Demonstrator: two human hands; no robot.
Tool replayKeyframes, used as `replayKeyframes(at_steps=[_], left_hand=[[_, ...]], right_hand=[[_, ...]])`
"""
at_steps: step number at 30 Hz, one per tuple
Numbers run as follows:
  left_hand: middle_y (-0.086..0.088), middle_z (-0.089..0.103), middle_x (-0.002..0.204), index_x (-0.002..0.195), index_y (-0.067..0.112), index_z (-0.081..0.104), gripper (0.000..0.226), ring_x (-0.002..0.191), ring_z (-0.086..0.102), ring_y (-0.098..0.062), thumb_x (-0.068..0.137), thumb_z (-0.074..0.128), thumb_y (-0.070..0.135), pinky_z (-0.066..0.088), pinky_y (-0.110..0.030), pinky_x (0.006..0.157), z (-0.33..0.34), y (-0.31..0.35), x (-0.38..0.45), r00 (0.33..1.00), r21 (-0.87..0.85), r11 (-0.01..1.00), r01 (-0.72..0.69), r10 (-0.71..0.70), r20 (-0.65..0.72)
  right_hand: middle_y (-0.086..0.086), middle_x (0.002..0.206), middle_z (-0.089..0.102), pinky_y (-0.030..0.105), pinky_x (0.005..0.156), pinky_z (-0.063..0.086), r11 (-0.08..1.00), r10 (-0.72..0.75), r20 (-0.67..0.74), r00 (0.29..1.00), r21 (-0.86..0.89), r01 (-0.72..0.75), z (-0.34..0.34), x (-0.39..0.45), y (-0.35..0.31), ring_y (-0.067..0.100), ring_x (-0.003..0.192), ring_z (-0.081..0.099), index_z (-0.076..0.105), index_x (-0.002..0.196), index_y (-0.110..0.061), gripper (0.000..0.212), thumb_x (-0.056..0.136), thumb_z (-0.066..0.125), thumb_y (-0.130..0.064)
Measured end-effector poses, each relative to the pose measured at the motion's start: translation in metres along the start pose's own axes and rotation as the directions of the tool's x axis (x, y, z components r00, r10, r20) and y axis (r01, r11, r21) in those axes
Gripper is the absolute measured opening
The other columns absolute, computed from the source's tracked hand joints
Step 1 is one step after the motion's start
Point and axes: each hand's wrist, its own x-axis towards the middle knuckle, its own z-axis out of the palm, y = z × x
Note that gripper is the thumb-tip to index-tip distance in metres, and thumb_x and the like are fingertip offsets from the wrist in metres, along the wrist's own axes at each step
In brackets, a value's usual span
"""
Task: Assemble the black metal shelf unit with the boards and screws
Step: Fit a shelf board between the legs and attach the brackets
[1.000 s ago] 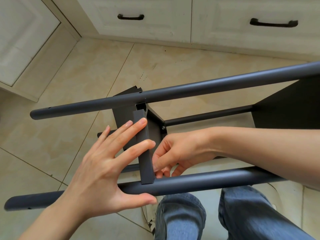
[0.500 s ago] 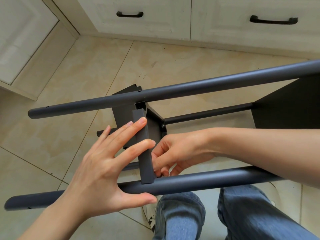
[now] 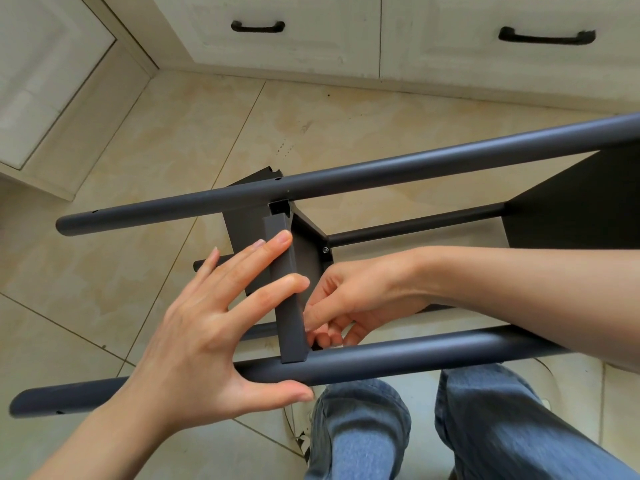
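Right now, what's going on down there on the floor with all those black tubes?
A person is putting together a black metal shelf frame lying on its side over the tiled floor. The left hand steadies a short flat crossbar between the two near tubes, fingers across it, thumb under the lower tube. The right hand works behind the crossbar's lower end, fingertips pinched; what they pinch is hidden.

beige tiled floor [image 3: 145,188], cabinets [image 3: 277,50] standing on it

home kitchen, cream cabinets [image 3: 284,39], black drawer handles [image 3: 258,27], beige floor tiles [image 3: 194,140]
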Motion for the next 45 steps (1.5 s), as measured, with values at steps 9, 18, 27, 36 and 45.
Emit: replayKeyframes(at_steps=[9, 18, 27, 36, 45], left_hand=[[0.006, 0.024, 0.166, 0.143, 0.034, 0.045, 0.086, 0.148, 0.035, -0.022, 0.074, 0.058, 0.084, 0.029, -0.063, 0.115, -0.0007, -0.0018, 0.0012, 1.0, 0.002, 1.0, -0.004, 0.004, -0.001], [0.006, 0.023, 0.166, 0.143, 0.034, 0.045, 0.086, 0.148, 0.035, -0.022, 0.074, 0.057, 0.084, 0.029, -0.064, 0.114, -0.0003, -0.0013, 0.0014, 1.0, 0.003, 1.0, -0.01, 0.01, -0.003], [0.007, 0.023, 0.166, 0.143, 0.035, 0.044, 0.086, 0.148, 0.036, -0.022, 0.074, 0.057, 0.084, 0.03, -0.065, 0.114, 0.0005, 0.0003, 0.0003, 1.0, 0.007, 1.0, -0.014, 0.014, -0.007], [0.007, 0.024, 0.166, 0.143, 0.034, 0.045, 0.086, 0.147, 0.037, -0.022, 0.074, 0.057, 0.085, 0.031, -0.065, 0.114, -0.0002, -0.0016, 0.0015, 1.0, 0.003, 1.0, -0.006, 0.006, -0.006], [0.006, 0.025, 0.165, 0.142, 0.034, 0.046, 0.086, 0.146, 0.038, -0.022, 0.073, 0.057, 0.085, 0.031, -0.062, 0.114, -0.0002, 0.0001, -0.0002, 1.0, 0.014, 1.0, -0.008, 0.008, -0.01]], right_hand=[[0.003, 0.077, 0.059, 0.026, 0.075, 0.047, 1.0, -0.024, 0.016, 1.0, -0.002, 0.024, 0.0022, 0.0044, 0.0019, 0.011, 0.069, 0.053, 0.067, 0.094, -0.01, 0.013, 0.098, 0.058, -0.017], [0.0, 0.066, 0.054, 0.026, 0.067, 0.042, 0.994, -0.029, -0.031, 0.999, -0.109, 0.025, 0.0016, 0.0045, 0.0015, 0.011, 0.063, 0.049, 0.067, 0.073, -0.016, 0.021, 0.093, 0.061, -0.02], [-0.003, 0.07, 0.064, 0.024, 0.065, 0.043, 0.997, -0.042, -0.021, 0.999, -0.067, 0.041, -0.0026, 0.0031, 0.0022, 0.009, 0.064, 0.053, 0.071, 0.079, -0.017, 0.014, 0.091, 0.064, -0.019], [0.0, 0.077, 0.059, 0.026, 0.069, 0.04, 0.993, -0.042, -0.03, 0.999, -0.115, 0.038, -0.0005, 0.0021, -0.0011, 0.009, 0.067, 0.048, 0.069, 0.08, -0.019, 0.014, 0.092, 0.061, -0.022], [-0.001, 0.069, 0.054, 0.026, 0.066, 0.036, 0.985, -0.026, -0.055, 0.998, -0.173, 0.016, 0.0042, 0.0002, -0.0026, 0.008, 0.059, 0.041, 0.066, 0.07, -0.019, 0.024, 0.092, 0.059, -0.024]])
